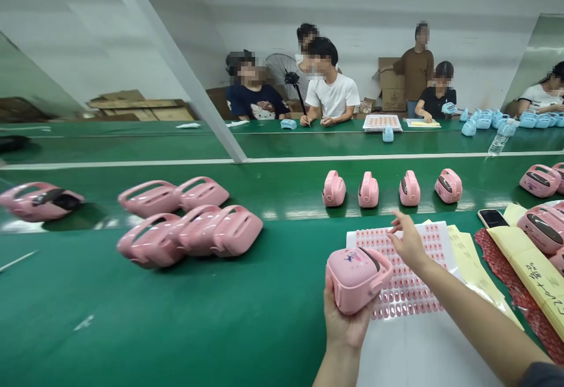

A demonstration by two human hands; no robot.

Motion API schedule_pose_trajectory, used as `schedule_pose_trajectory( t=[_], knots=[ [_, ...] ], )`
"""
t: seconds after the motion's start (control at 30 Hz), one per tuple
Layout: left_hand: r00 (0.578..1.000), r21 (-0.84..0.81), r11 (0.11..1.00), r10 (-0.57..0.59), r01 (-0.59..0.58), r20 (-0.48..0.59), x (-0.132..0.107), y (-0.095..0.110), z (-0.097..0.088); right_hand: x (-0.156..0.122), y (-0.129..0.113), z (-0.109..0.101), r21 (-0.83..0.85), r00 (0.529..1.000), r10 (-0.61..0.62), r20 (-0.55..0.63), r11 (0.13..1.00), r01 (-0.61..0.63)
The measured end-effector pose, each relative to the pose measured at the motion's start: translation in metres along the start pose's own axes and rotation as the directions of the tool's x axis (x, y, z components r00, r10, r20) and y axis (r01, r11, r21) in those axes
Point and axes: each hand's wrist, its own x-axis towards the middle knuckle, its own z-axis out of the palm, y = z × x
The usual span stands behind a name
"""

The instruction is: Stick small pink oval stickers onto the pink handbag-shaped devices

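My left hand (346, 322) is wrapped round the underside of a pink plastic case with a carry handle (352, 287), which has a small printed picture on its face. The case is held tilted, above the left edge of a sticker sheet (425, 293) covered in rows of small red-and-pink oval stickers. Over the upper part of that sheet hovers my right hand (408, 240), fingers bent and apart. Whether a small sticker clings to its fingertips is too fine to make out.
Pink cases (194, 231) lie in a group at left, and several more stand in a row (409, 188) ahead. At right are yellow paper packets (529, 263), a phone (492, 218) and red bubble wrap (506, 263). Co-workers sit across the green bench (273, 184), beyond a slanting white post (176, 64).
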Motion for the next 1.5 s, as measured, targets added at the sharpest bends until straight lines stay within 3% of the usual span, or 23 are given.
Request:
schedule_pose_trajectory(
  t=[0.07, 0.13, 0.23, 0.33, 0.53, 0.63, 0.7, 0.77, 0.83, 0.93, 1.0, 1.07, 1.13, 1.23, 1.33, 1.4, 1.5],
  knots=[
    [0.992, -0.051, 0.997, 0.048, -0.055, -0.119, 0.006, 0.000, 0.007, -0.014, -0.024, -0.003, 0.341, 0.988, 0.139, -0.069, 0.934, -0.107],
    [0.979, -0.094, 0.990, 0.083, -0.102, -0.187, 0.010, -0.002, 0.015, -0.030, -0.048, -0.002, 0.631, 0.967, 0.255, -0.016, 0.753, -0.188],
    [0.963, -0.150, 0.979, 0.095, -0.136, -0.251, 0.013, -0.008, 0.031, -0.050, -0.073, 0.005, 0.767, 0.942, 0.332, 0.049, 0.591, -0.248],
    [0.954, -0.171, 0.975, 0.087, -0.141, -0.288, 0.011, -0.015, 0.044, -0.056, -0.083, 0.011, 0.790, 0.915, 0.404, 0.017, 0.556, -0.260],
    [0.952, -0.154, 0.979, 0.085, -0.135, -0.293, 0.006, -0.020, 0.049, -0.054, -0.081, 0.007, 0.751, 0.942, 0.336, 0.008, 0.620, -0.227],
    [0.946, -0.163, 0.976, 0.086, -0.142, -0.313, 0.005, -0.022, 0.049, -0.057, -0.077, 0.008, 0.696, 0.966, 0.258, -0.028, 0.699, -0.167],
    [0.945, -0.178, 0.973, 0.085, -0.146, -0.316, 0.005, -0.023, 0.048, -0.060, -0.076, 0.011, 0.615, 0.974, 0.195, -0.116, 0.784, -0.084],
    [0.950, -0.189, 0.972, 0.076, -0.138, -0.302, 0.005, -0.024, 0.045, -0.062, -0.076, 0.015, 0.445, 0.964, 0.086, -0.252, 0.895, 0.036],
    [0.965, -0.202, 0.973, 0.055, -0.110, -0.257, 0.003, -0.023, 0.041, -0.065, -0.078, 0.016, 0.176, 0.925, -0.126, -0.358, 0.964, 0.199],
    [0.990, -0.206, 0.977, 0.020, -0.049, -0.142, 0.002, -0.021, 0.033, -0.070, -0.079, 0.012, -0.223, 0.835, -0.479, -0.271, 0.875, 0.430],
    [0.994, -0.196, 0.980, 0.020, -0.041, -0.109, 0.001, -0.019, 0.030, -0.073, -0.078, 0.004, -0.366, 0.813, -0.564, -0.146, 0.794, 0.486],
    [0.987, -0.181, 0.981, 0.046, -0.074, -0.152, 0.001, -0.018, 0.031, -0.072, -0.074, -0.004, -0.433, 0.841, -0.532, -0.093, 0.783, 0.447],
    [0.968, -0.165, 0.979, 0.083, -0.124, -0.237, 0.001, -0.019, 0.036, -0.067, -0.070, -0.011, -0.418, 0.897, -0.435, -0.080, 0.832, 0.366],
    [0.944, -0.152, 0.976, 0.102, -0.157, -0.315, 0.000, -0.024, 0.046, -0.057, -0.065, -0.009, -0.203, 0.984, -0.175, -0.036, 0.965, 0.164],
    [0.956, -0.152, 0.982, 0.062, -0.109, -0.288, -0.002, -0.026, 0.048, -0.058, -0.063, 0.004, 0.084, 0.999, 0.044, -0.010, 0.996, -0.043],
    [0.976, -0.144, 0.988, 0.031, -0.063, -0.216, -0.002, -0.024, 0.041, -0.063, -0.060, 0.012, 0.207, 0.998, 0.060, -0.009, 0.977, -0.057],
    [0.997, -0.107, 0.994, 0.022, -0.030, -0.073, 0.000, -0.015, 0.024, -0.064, -0.042, 0.013, 0.319, 0.994, -0.074, 0.075, 0.947, 0.046]
  ],
)
